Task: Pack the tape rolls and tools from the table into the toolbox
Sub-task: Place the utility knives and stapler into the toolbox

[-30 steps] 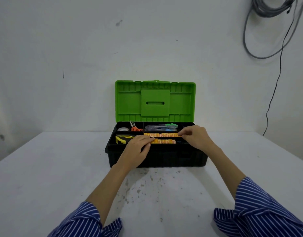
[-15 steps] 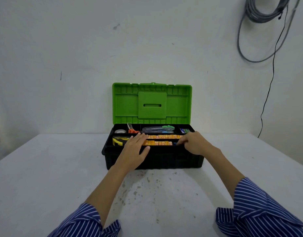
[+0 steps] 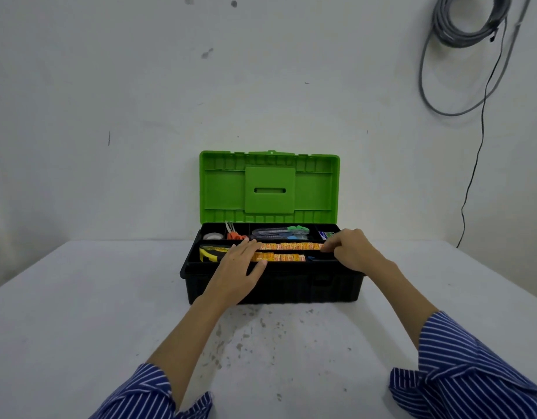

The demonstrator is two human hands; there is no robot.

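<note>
Toolbox [image 3: 273,288] open at 12 o'clock; left hand [image 3: 241,267] lies spread flat on the tray; right hand [image 3: 350,251] pinches the orange strip [image 3: 291,246]

The toolbox [image 3: 273,285] stands on the table [image 3: 79,313] at twelve o'clock from the person, against the wall [image 3: 140,116], with its lid [image 3: 269,189] raised upright behind it. In the tray's back row, from nine o'clock toward three, lie a tape roll [image 3: 212,236], scissors [image 3: 234,234] and a utility knife [image 3: 281,232]. In the front row a tape measure [image 3: 209,252] lies at nine o'clock, with two labelled strips [image 3: 291,246] beside it toward three. A coiled cable [image 3: 467,22] hangs on the wall at two o'clock.
</note>
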